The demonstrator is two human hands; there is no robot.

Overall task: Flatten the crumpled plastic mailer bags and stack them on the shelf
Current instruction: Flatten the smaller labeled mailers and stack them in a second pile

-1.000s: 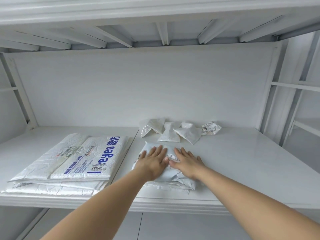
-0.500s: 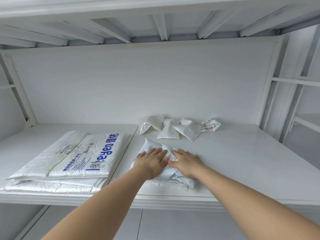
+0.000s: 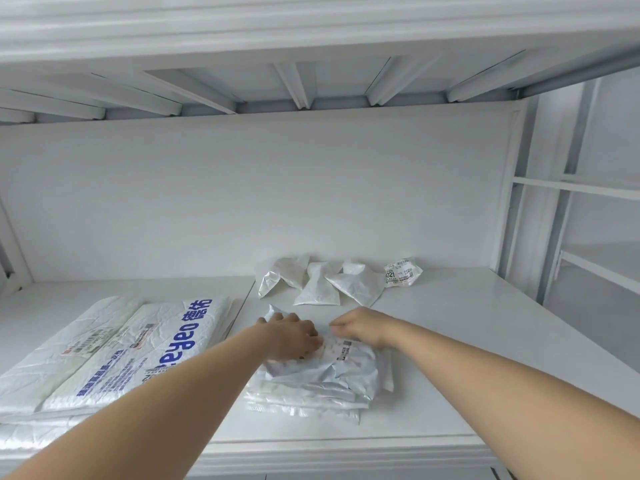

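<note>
My left hand (image 3: 294, 336) lies on the far half of the top mailer (image 3: 332, 372), palm down. The fingers are blurred, so I cannot tell if they are flat or curled. My right hand (image 3: 360, 327) is just beside it, knuckles up and fingers (image 3: 335, 329) bent toward the left hand, with the tips at the mailer's far edge. I cannot tell if they pinch the plastic or only touch it.

The mailer is wrinkled, with a printed label facing up next to my right wrist. It sits on a small pile (image 3: 301, 403) of flattened bags near the front edge of the shelf (image 3: 467, 341), about midway across.

Behind my hands, near the back wall (image 3: 277, 202), lie a few crumpled bags (image 3: 318, 285) touching one another. A balled-up one with a label (image 3: 401, 273) sits just to their right.

To the left, well apart from the pile, is a bigger stack (image 3: 121, 348) of flat bags, the top one printed in blue lettering.
</note>
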